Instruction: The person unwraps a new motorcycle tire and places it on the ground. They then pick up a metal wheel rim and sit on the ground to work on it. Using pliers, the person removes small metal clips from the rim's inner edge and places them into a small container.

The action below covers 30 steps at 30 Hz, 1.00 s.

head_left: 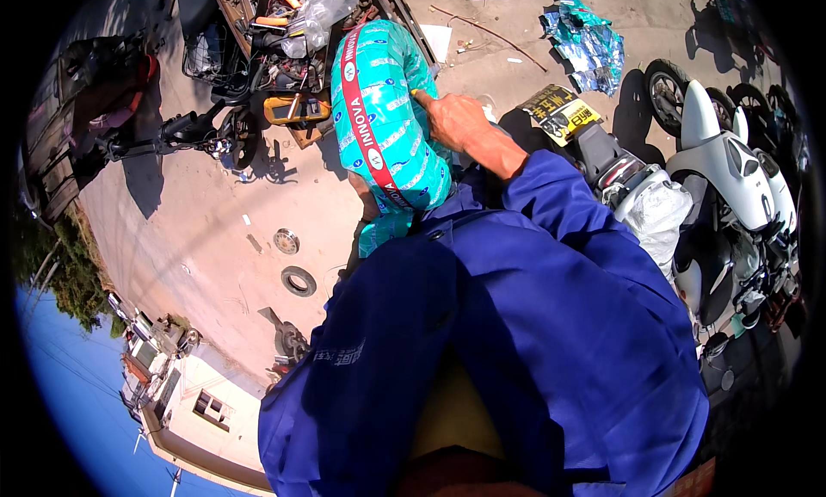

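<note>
Tyre (391, 127) in shiny teal wrap w/ red band, upper centre of frame, just above the blue jacket (551, 282). R hand (460, 125) at its R side: index finger out straight, tip at the wrap, other fingers bent; can't tell if they grip. L hand (367, 200) by its lower L edge, mostly hidden; can't tell finger state. Heap of tools (284, 67) w/ clear plastic bag (314, 24), upper L of centre. Crumpled teal sheet (592, 43), upper R. Metal wheel (286, 241), L of centre. White scooter (731, 183), far R.
</note>
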Motion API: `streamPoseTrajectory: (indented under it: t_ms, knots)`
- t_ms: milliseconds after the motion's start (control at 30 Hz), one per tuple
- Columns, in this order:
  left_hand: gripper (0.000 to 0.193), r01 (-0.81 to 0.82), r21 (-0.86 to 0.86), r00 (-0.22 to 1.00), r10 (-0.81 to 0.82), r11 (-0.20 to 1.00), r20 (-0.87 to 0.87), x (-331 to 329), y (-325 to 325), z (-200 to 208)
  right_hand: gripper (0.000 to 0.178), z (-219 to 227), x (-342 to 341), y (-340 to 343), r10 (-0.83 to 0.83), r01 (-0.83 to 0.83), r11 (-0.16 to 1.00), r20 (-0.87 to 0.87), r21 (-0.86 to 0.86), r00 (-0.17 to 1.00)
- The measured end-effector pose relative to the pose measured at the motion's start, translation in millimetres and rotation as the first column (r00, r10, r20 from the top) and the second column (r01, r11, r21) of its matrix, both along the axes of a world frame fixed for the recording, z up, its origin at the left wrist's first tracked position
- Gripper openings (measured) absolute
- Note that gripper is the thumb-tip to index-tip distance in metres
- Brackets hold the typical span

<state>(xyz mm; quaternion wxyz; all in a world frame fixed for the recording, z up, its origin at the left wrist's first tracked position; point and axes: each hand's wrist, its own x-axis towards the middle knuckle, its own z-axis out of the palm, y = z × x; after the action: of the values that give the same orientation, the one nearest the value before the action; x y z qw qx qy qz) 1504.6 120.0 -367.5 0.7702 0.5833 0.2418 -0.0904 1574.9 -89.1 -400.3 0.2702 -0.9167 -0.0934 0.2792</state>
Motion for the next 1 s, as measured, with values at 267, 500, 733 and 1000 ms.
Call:
streamPoseTrajectory:
  t_ms: [267,500,733,1000]
  knots:
    - [0.075,0.023,0.0,1.0,-0.023,1.0,-0.012,-8,1,-4,0.065,13,-43,-2,0.036,-0.036,0.999,-0.002,0.039,0.999]
    - [0.075,0.075,0.003,0.997,-0.075,0.997,-0.018,-2,1,-6,0.065,15,-19,-3,-0.071,0.066,0.995,0.07,0.07,0.995]
    - [0.074,0.085,0.013,0.996,-0.085,0.996,-0.02,-7,10,-7,0.06,31,-42,-8,0.02,-0.012,0.997,-0.114,0.075,0.993]
    - [0.073,0.125,0.003,0.992,-0.125,0.992,-0.023,-11,5,-12,0.057,5,-6,-1,-0.094,0.1,0.994,-0.107,0.047,0.99]
